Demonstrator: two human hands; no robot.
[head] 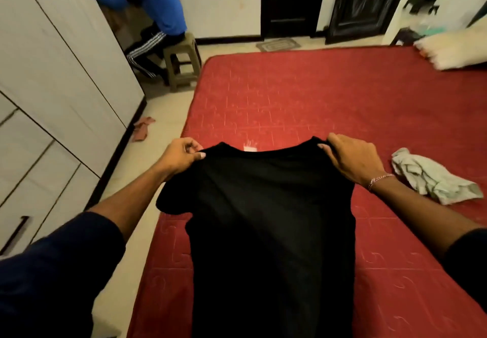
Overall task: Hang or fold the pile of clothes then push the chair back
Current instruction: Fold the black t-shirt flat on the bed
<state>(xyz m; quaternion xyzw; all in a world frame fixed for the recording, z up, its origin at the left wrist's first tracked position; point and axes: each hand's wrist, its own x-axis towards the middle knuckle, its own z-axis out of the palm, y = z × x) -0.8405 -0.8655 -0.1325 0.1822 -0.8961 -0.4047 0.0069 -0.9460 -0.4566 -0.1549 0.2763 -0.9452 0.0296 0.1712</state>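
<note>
Both hands hold a black shirt (271, 227) up by its shoulders over the near part of a red mattress (316, 95): the left hand (179, 157) pinches the left shoulder, the right hand (353, 158) grips the right one. A crumpled grey cloth (432, 177) lies on the mattress just right of the right wrist. At far left a person sits on a stool (181, 60) beside a wardrobe (52, 74).

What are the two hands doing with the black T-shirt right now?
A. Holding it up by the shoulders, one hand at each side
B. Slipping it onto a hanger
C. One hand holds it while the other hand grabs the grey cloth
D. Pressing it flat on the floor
A: the left hand and the right hand each pinch a shoulder of the black T-shirt, spread over the red mattress.
</note>
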